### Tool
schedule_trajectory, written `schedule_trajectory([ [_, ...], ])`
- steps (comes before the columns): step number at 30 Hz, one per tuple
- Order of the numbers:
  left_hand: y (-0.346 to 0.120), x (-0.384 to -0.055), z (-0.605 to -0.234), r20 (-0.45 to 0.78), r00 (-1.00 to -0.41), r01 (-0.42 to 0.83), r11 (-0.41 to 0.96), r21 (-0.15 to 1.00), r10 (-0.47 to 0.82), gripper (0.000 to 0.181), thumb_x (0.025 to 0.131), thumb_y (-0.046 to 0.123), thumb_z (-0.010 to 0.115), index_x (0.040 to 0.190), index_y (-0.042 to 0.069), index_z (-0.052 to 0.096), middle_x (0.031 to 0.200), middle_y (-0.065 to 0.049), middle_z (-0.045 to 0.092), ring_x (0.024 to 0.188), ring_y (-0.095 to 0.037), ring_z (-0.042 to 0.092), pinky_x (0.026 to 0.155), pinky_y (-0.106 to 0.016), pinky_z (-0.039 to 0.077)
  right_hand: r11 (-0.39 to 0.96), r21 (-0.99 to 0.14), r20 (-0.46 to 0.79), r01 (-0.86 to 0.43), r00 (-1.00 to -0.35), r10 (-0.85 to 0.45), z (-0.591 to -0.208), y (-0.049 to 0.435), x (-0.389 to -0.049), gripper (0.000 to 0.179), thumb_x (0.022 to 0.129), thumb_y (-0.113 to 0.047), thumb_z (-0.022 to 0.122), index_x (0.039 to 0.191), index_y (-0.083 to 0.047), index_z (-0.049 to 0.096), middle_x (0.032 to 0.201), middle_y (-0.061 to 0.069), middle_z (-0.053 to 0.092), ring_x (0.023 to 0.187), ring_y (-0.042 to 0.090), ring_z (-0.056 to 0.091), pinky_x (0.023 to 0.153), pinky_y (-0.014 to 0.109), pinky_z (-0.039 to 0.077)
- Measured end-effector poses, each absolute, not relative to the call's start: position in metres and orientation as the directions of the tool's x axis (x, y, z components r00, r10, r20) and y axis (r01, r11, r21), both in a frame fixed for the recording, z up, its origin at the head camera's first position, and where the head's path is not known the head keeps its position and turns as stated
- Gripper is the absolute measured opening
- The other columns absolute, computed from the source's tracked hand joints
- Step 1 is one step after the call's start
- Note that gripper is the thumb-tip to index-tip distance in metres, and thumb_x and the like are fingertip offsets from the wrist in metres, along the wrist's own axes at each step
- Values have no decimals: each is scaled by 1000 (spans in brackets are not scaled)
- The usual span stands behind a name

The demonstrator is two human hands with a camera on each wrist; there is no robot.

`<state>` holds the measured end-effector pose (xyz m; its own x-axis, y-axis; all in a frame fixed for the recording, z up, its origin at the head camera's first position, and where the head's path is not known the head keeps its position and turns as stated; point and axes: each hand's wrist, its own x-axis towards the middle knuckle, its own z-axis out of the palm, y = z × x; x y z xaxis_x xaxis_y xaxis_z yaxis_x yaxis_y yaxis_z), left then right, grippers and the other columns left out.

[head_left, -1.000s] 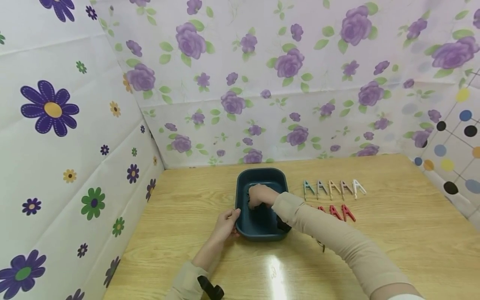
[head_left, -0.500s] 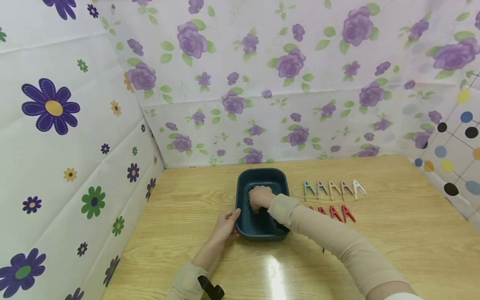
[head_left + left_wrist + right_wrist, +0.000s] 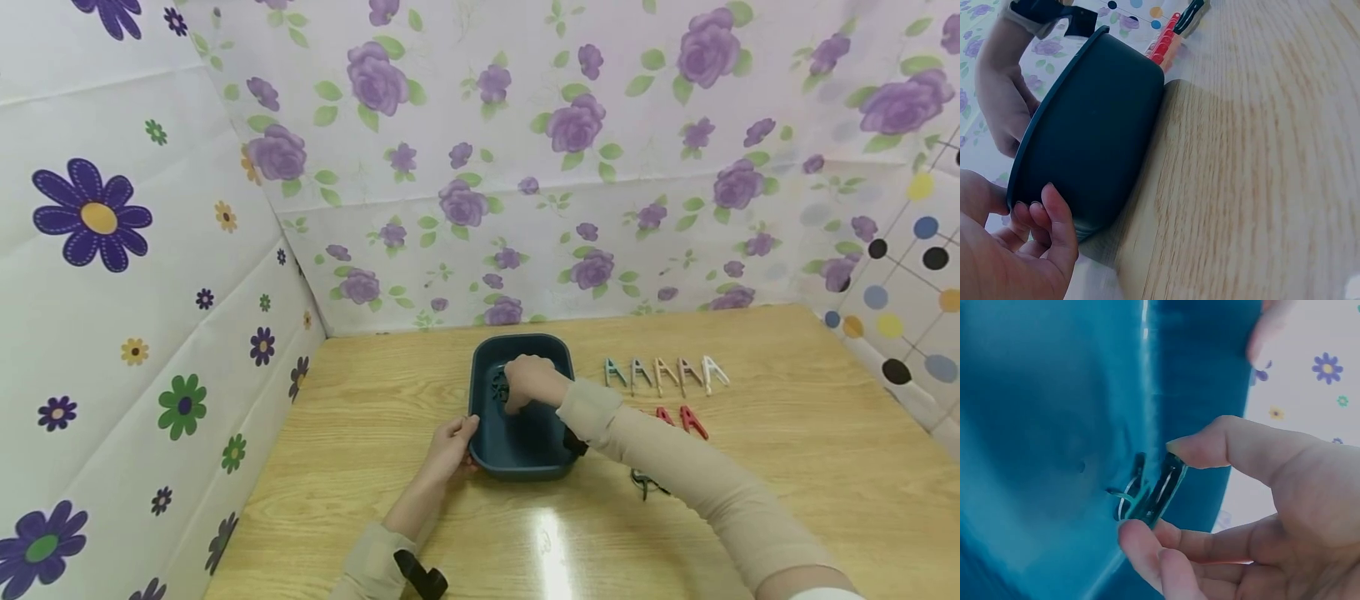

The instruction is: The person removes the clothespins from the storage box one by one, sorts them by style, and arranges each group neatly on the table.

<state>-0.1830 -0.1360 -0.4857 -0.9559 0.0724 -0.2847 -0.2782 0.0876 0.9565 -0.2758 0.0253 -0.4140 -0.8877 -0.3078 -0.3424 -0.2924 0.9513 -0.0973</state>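
A dark blue-green basin (image 3: 517,473) stands on the table. My left hand (image 3: 450,446) pinches its left rim, thumb on the inner side and fingers outside, as the left wrist view (image 3: 1029,250) shows. Inside the basin is my right hand (image 3: 531,382). In the right wrist view the right hand (image 3: 1272,494) pinches a dark green clothespin (image 3: 1165,487) between thumb and fingertips, close to the basin's wall. More dark green clip parts (image 3: 1129,495) show just beside it; whether they belong to a second clothespin is unclear. From the head, dark green clothespins (image 3: 499,385) appear left of the hand.
Right of the basin lies a row of several pastel and white clothespins (image 3: 664,375). Below them are red clothespins (image 3: 692,422), partly hidden by the right sleeve. Dark green clothespins (image 3: 645,482) lie nearer, also partly covered. Patterned cloth (image 3: 465,208) hangs behind the table.
My right hand has shifted slightly right inside the basin, uncovering dark green clothespins there. The right forearm now covers more red clothespins and fewer dark green ones. My left hand stays on the rim.
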Motion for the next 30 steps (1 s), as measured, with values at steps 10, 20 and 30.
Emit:
schedule_trajectory([
  [10, -136, -184, -487, -288, -955, -279, 107, 954, 75, 33, 101, 33, 50, 81, 7, 51, 58, 2, 42, 51, -10, 44, 52, -23, 46, 896, -264, -152, -358, -902, -405, -397, 60, -262, 36, 82, -33, 74, 66, -14, 48, 57, -2, 39, 50, 13, 39, 48, 27, 34],
  [20, -135, -183, -486, -293, -954, -285, 120, 951, 62, 36, 102, 33, 49, 98, -2, 56, 59, 3, 44, 52, -9, 44, 52, -22, 48, 838, -453, -35, -304, -933, -358, -390, 111, -241, 52, 87, -30, 69, 55, -17, 30, 49, -7, 18, 44, 9, 15, 46, 24, 16],
  [30, -137, -184, -484, -307, -947, -297, 108, 949, 97, 32, 103, 32, 46, 89, 5, 55, 61, 2, 43, 54, -10, 45, 55, -25, 48, 859, -448, -43, -247, -954, -297, -408, 181, -208, 49, 86, -25, 68, 56, -17, 30, 50, -8, 17, 45, 8, 16, 46, 23, 18],
])
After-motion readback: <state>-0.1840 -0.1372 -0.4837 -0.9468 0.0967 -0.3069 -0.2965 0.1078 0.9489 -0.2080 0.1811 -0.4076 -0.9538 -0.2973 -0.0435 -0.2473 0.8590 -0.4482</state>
